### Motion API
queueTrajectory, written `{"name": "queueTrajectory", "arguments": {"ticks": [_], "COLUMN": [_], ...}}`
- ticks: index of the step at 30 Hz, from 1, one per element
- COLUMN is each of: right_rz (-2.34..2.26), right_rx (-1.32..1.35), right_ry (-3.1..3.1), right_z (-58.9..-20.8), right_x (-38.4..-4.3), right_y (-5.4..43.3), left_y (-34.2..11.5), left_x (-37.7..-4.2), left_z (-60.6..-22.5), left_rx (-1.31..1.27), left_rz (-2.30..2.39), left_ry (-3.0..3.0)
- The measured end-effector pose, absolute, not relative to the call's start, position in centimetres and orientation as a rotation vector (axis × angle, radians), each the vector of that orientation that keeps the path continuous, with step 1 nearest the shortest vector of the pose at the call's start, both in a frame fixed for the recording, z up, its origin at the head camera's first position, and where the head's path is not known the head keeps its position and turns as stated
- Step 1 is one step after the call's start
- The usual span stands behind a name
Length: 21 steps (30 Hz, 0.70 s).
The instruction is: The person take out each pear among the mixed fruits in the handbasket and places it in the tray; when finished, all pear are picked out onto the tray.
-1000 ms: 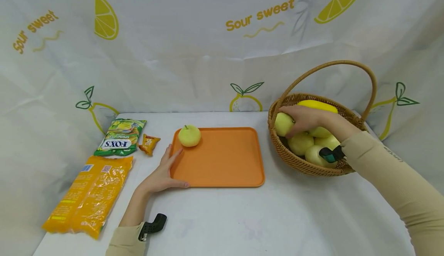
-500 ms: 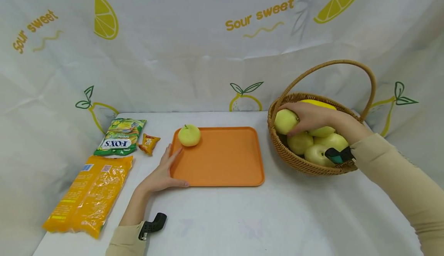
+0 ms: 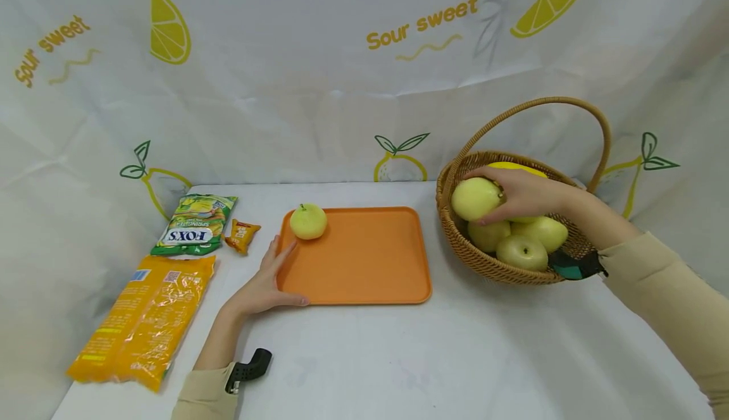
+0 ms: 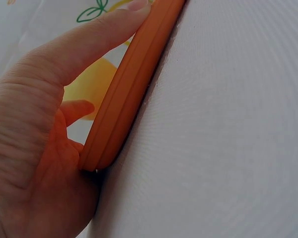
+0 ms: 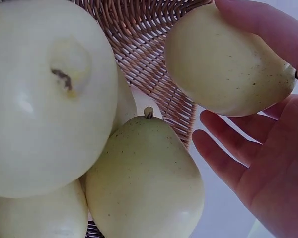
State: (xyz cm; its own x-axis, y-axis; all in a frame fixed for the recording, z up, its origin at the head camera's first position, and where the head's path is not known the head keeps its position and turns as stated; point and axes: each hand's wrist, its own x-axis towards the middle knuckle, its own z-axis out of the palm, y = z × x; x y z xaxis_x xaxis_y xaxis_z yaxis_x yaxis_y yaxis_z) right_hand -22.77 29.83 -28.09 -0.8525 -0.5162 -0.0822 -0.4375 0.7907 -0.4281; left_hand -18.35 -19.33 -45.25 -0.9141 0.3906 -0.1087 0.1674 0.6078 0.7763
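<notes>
Head view: my right hand (image 3: 521, 192) grips one pear (image 3: 476, 198) over the left end of the wicker basket (image 3: 484, 267); I cannot tell whether it touches the pear (image 3: 488, 235) beneath.
Right wrist view: my thumb lies over the gripped pear, and the lower fingers seem to stand off its skin.
Left hand (image 3: 261, 290): fingers and thumb spread round the near-left corner of the orange tray (image 3: 359, 262), touching it and grasping no fruit.
Good lift: I would bring those loose fingers under the pear, squeeze lightly against bruising, and raise it straight past the rim and clear of the arched handle (image 3: 526, 107).
Tray corner: steady, light contact should be enough; pressing harder might tip it.
Pears: one gripped, one on the tray's far-left corner (image 3: 308, 221), at least three more in the basket.
Yellow item (image 3: 518, 167): one, too covered to name.
Packets: three, namely the green FOX'S packet (image 3: 196, 224), large orange bag (image 3: 145, 319) and small wrapped snack (image 3: 243, 235).
White surface (image 3: 364, 357): one tray, one basket.
</notes>
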Motion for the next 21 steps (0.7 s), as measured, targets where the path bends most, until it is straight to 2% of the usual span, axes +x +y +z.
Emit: {"name": "queueTrajectory", "arguments": {"ticks": [21], "right_rz": [-0.958], "right_rx": [-0.563], "right_ry": [2.708], "right_z": [-27.9], "right_x": [-18.9], "right_y": [29.8], "left_y": [-19.4], "left_x": [-18.3], "left_z": [-45.4], "left_rx": [0.449], "left_rz": [1.192], "left_ry": [2.566]}}
